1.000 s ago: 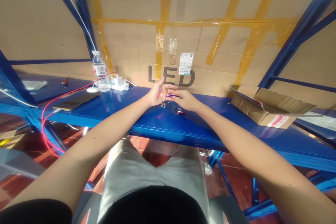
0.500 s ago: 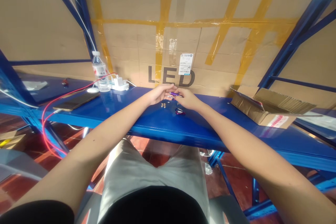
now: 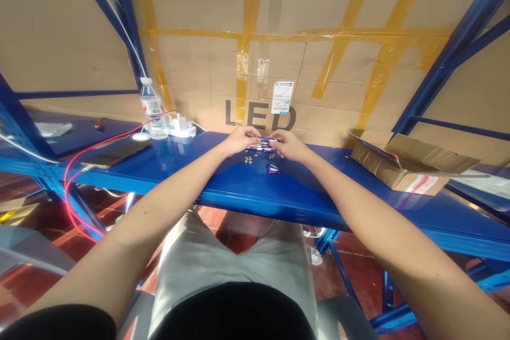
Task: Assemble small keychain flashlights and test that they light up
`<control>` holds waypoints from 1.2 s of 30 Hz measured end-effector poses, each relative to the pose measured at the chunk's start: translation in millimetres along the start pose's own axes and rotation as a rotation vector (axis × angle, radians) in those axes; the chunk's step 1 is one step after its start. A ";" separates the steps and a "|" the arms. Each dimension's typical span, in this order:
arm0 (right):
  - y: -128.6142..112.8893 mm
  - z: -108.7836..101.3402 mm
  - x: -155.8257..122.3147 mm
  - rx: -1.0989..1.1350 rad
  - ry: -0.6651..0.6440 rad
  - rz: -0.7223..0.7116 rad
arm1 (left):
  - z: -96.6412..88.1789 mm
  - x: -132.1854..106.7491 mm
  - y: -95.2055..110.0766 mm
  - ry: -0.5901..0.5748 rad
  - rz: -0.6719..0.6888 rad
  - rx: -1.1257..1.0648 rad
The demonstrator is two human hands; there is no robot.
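Note:
My left hand (image 3: 241, 139) and my right hand (image 3: 288, 144) are close together above the blue tabletop. Their fingers pinch opposite ends of a slim shiny purple piece (image 3: 268, 139), whose exact kind I cannot make out. Just below it lie several shiny purple and silver pieces (image 3: 261, 147), partly covered by my fingers. A group of small gold-coloured parts (image 3: 248, 160) rests nearer to me, and a few more gold parts (image 3: 271, 156) lie by my right fingers. Closer to the front edge is a dark, shiny purple-and-silver piece (image 3: 273, 169).
A cardboard panel (image 3: 319, 74) closes off the back of the blue table (image 3: 255, 196). To the left stand a water bottle (image 3: 152, 111), a white charger (image 3: 181, 126) with a red cable, and a phone (image 3: 117, 153). An open cardboard box (image 3: 410, 164) sits on the right.
My hands have drawn apart slightly. The purple piece, earlier by my right fingers, is now level between both hands, and the shiny pieces beneath show more.

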State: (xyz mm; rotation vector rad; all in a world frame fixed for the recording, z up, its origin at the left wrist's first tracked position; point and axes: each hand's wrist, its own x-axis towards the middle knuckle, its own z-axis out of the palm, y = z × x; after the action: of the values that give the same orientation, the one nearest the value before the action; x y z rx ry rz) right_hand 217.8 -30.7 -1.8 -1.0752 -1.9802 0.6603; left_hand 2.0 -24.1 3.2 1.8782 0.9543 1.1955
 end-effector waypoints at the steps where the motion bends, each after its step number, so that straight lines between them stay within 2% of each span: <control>1: 1.8 -0.8 1.3 0.021 0.001 0.007 | -1.1 1.0 -1.9 0.007 0.007 0.027; 7: 13.8 -2.0 10.1 0.118 0.057 0.045 | -6.4 4.6 -17.8 0.020 0.053 0.151; 12: 28.1 -1.4 17.9 0.128 0.085 0.054 | -9.8 5.4 -27.6 -0.023 0.051 0.237; 17: 39.3 2.6 19.0 0.009 0.075 0.044 | -14.0 7.6 -35.4 0.010 0.056 0.357; 23: 38.1 8.1 15.8 -0.194 0.035 0.012 | -17.6 11.1 -44.8 0.003 0.016 0.415; 32: 39.1 8.1 17.1 -0.318 0.008 0.022 | -17.8 13.1 -47.5 0.006 -0.032 0.499; 36: 36.5 6.7 16.2 -0.312 0.000 0.027 | -18.1 13.0 -45.8 -0.027 -0.064 0.568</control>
State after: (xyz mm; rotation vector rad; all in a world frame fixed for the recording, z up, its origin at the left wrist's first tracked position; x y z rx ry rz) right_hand 223.5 1.3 -26.0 -1.2868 -2.1178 0.3704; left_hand -20.5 12.1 -24.7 2.2627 1.4381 0.9148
